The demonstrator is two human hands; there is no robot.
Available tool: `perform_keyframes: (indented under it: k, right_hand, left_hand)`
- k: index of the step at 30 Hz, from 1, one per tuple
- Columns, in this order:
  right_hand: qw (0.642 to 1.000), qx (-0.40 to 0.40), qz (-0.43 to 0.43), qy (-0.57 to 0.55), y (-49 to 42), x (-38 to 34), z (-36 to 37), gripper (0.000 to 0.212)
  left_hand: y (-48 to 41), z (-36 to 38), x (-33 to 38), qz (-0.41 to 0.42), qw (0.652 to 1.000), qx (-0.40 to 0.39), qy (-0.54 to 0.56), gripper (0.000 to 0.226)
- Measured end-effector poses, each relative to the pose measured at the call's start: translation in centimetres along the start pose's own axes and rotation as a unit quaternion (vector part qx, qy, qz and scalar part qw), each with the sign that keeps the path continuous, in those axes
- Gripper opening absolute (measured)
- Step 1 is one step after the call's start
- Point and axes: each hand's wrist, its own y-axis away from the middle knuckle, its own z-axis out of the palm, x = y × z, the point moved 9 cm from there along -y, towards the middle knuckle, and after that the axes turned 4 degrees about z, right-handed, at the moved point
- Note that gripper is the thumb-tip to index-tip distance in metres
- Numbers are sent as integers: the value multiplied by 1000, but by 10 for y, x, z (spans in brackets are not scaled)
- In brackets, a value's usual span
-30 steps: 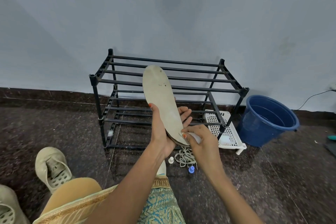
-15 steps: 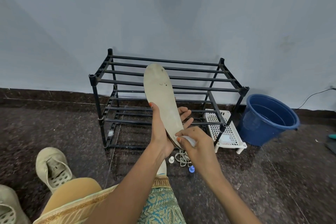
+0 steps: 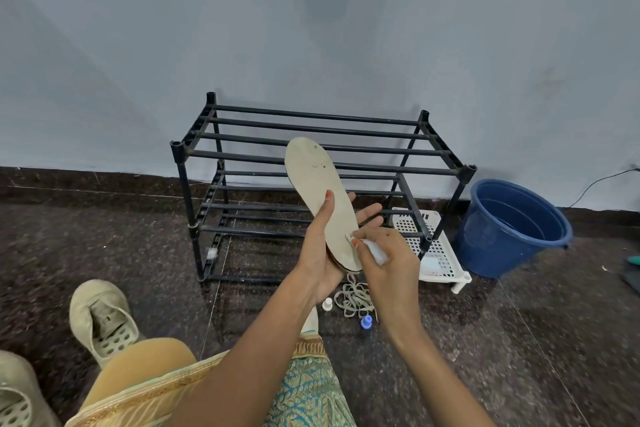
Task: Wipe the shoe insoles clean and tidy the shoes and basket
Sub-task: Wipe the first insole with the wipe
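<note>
A long beige insole (image 3: 322,191) is gripped in the left hand (image 3: 320,253) above the dark speckled stone floor (image 3: 104,253), a small white wipe (image 3: 375,253) pinched to its heel by the right hand (image 3: 388,263), black metal rack (image 3: 311,128) and blue plastic bucket (image 3: 512,229) parked by the pale blue-grey wall (image 3: 311,28).

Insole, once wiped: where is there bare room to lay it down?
The rack's top rails are bare, as is the floor between rack and shoe. Crowded: laces, two small bottles, the basket and the bucket cluster around the rack's right front.
</note>
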Motion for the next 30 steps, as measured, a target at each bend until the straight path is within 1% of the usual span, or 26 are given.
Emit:
perform_keyframes:
  k: [5,9,12,14,17,20,26,30]
  right_hand:
    - [998,-48,-12,48,-3,0,12,15]
    - [994,-83,-38,64,0,-5,22,15]
    - [990,-105,-65,74,6,-9,28,16]
    - [988,-97,-85,84,6,-10,26,15]
    - [988,-56,-100,101,2,-12,19,13]
    - [987,-32,-93,124,0,-10,17,15]
    - [990,-61,-62,113,1,-4,25,16]
    - [986,-82,-88,114,5,-7,29,15]
  left_hand:
    - [-2,-6,-1,0,1000,-3,-24,56]
    - [-5,-12,2,19,999,9,-35,58]
    - [-8,-15,2,29,999,17,-35,55]
    - [-9,-15,1,27,999,15,-43,53]
    - [-9,-12,-1,19,998,8,-52,54]
    - [-9,-12,-2,15,999,7,-50,55]
    - [-10,-17,1,23,998,20,-63,57]
    - [-10,-18,1,28,998,23,-59,59]
